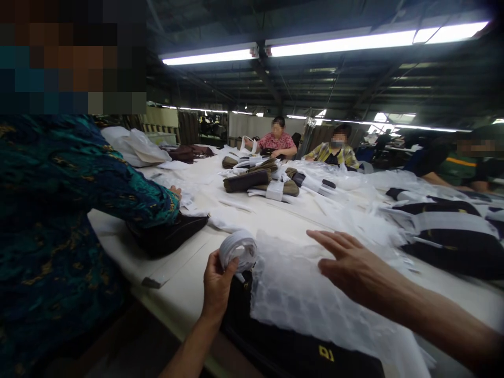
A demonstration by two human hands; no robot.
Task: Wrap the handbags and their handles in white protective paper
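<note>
My left hand [219,283] is closed around a white coiled roll [238,251], thumb across its near side; whether it is a wrapped strap or a band, I cannot make out. Below it lies a black bag [299,344] with a small yellow emblem near its lower edge. A sheet of clear bubble wrap [299,289] covers much of the bag's upper side. Over the right part of that sheet is my right hand [350,262], fingers stretched out and holding nothing; I cannot tell whether it touches the plastic.
At my left a person in a patterned teal sleeve [129,184] reaches onto another black bag [169,233]. Brown and olive wrapped bundles [252,180] lie mid-table. More black bags [457,239] with white bands sit at the right. Several co-workers are around the white table [189,268].
</note>
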